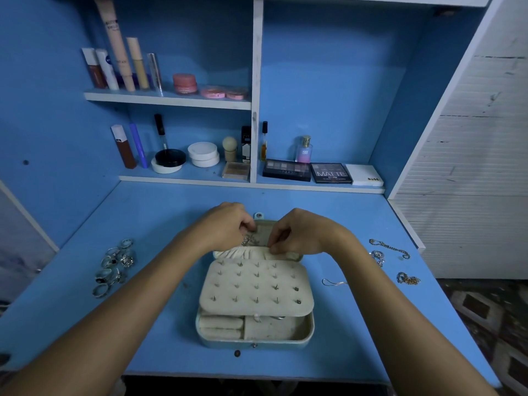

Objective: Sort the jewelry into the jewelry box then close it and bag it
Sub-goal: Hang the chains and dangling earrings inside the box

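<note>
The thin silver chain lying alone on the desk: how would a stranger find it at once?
On the blue desk, look just right of the open jewelry box. The thin silver chain lies alone there, plain and nearest the box, unlike the chunkier chains farther right.

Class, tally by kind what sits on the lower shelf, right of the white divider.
Bottles: 2
Dark palettes: 2
White box: 1
Total: 5

Both forearms bare, no sleeves; left hand (225, 224), right hand (300, 231) ringless.
</note>
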Action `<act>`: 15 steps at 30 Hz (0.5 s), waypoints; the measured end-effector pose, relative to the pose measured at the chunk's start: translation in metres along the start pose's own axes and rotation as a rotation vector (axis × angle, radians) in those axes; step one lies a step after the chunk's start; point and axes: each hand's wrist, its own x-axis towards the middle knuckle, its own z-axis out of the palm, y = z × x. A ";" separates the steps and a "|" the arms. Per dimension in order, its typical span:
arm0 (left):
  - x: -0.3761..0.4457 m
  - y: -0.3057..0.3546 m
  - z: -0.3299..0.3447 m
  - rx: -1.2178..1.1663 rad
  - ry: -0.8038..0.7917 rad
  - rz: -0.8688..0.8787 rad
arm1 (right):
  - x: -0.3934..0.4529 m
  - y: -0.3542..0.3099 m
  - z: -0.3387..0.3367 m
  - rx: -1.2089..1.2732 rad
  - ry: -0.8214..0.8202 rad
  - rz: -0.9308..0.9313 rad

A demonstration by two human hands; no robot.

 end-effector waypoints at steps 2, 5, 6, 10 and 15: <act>-0.002 0.002 0.000 -0.021 -0.003 -0.006 | -0.001 0.001 -0.001 0.029 -0.005 -0.007; -0.005 0.004 -0.001 -0.058 -0.054 -0.023 | 0.000 0.002 -0.001 0.046 -0.007 -0.008; -0.006 0.005 -0.001 -0.062 -0.077 -0.026 | -0.001 0.002 -0.001 0.046 -0.007 -0.009; -0.008 0.010 -0.005 -0.047 -0.136 -0.031 | -0.001 0.002 -0.001 0.054 -0.007 -0.007; -0.010 0.015 -0.009 0.003 -0.232 -0.057 | -0.002 0.002 -0.001 0.070 -0.015 -0.020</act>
